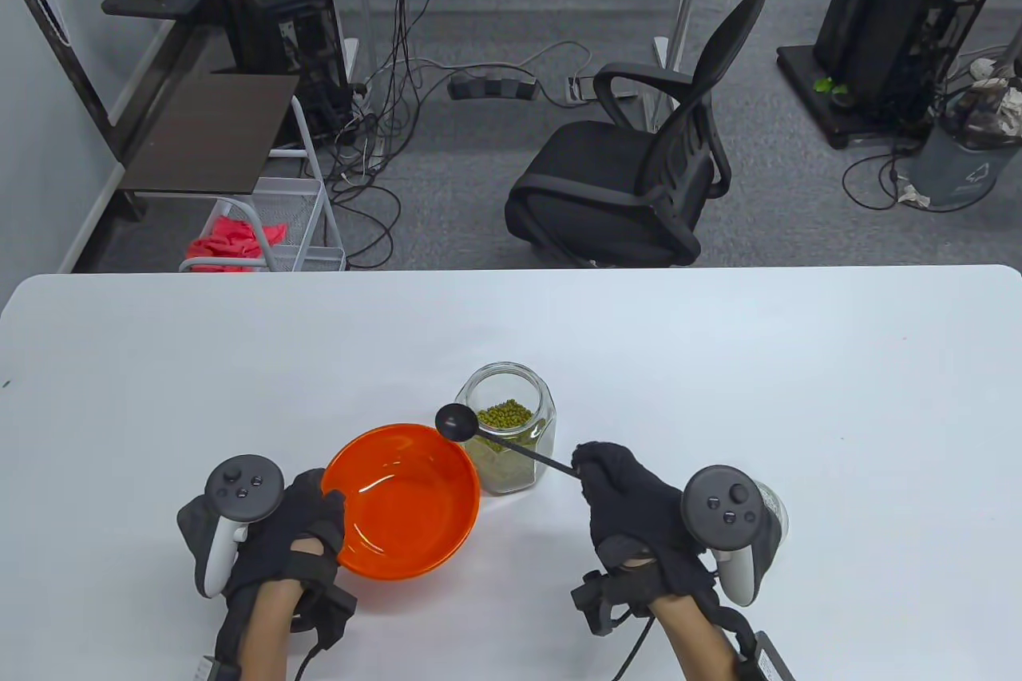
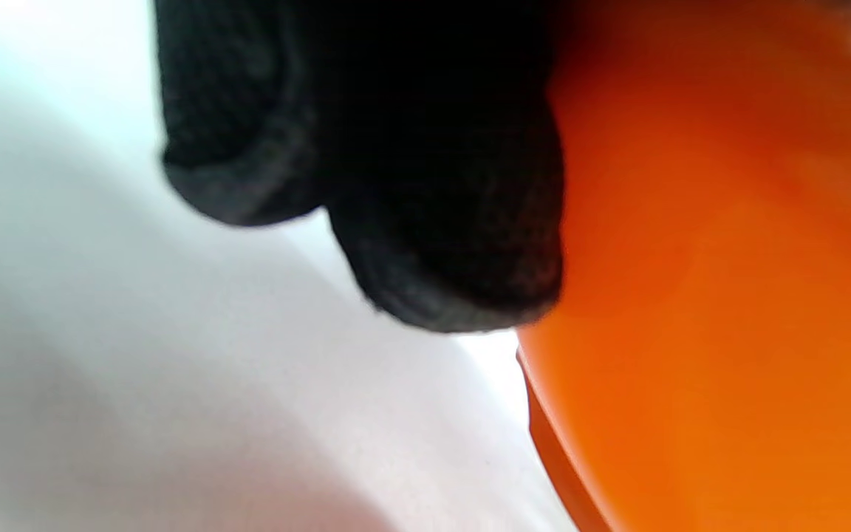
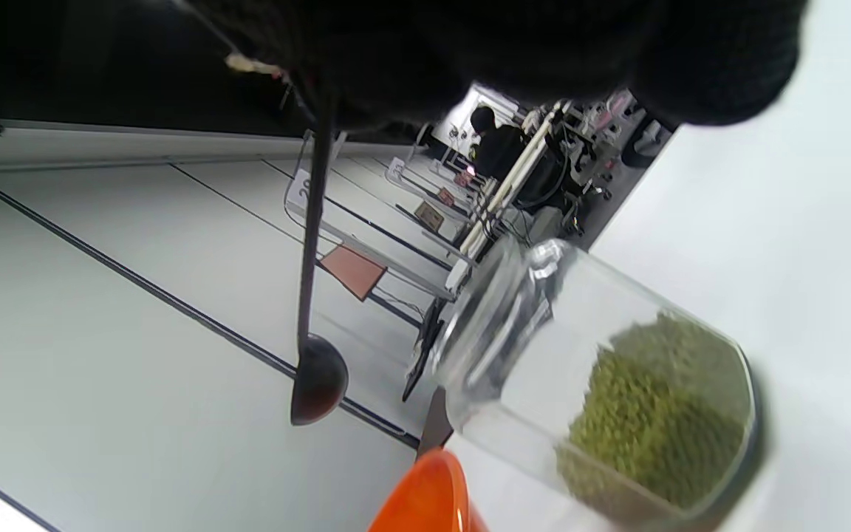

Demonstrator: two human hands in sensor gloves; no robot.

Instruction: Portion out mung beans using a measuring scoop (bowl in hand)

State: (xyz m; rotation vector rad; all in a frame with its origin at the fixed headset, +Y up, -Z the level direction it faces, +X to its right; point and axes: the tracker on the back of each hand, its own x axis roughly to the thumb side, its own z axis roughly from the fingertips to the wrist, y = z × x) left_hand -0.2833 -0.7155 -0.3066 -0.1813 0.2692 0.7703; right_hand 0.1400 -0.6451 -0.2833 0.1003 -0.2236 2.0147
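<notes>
Orange plastic bowl: positioned on the white table, tilted so that its open side faces up and toward the jar. No beans are visible inside it. The left hand grips the bowl at the rim on the side away from the jar, thumb over the edge. In the left wrist view the gloved fingers lie against the bowl's outer wall, with the table surface below them.

Glass jar: stands upright on the table, just beside the bowl on its far right side, lid off. Green mung beans fill the lower part. In the right wrist view the jar appears tilted owing to camera angle, with the beans settled at its base and the bowl's rim just next to it.

Black measuring scoop: held in the air, its round cup above the gap between the jar's mouth and the bowl's far rim. Its thin handle runs across the front of the jar to the right hand, which is clenched around the handle's end. The cup's contents cannot be determined; it appears dark. In the right wrist view the scoop hangs down from the gloved fingers, apart from both the jar and the bowl.

Both trackers sit on the backs of the hands. A black office chair stands on the floor beyond the table, behind the jar.
</notes>
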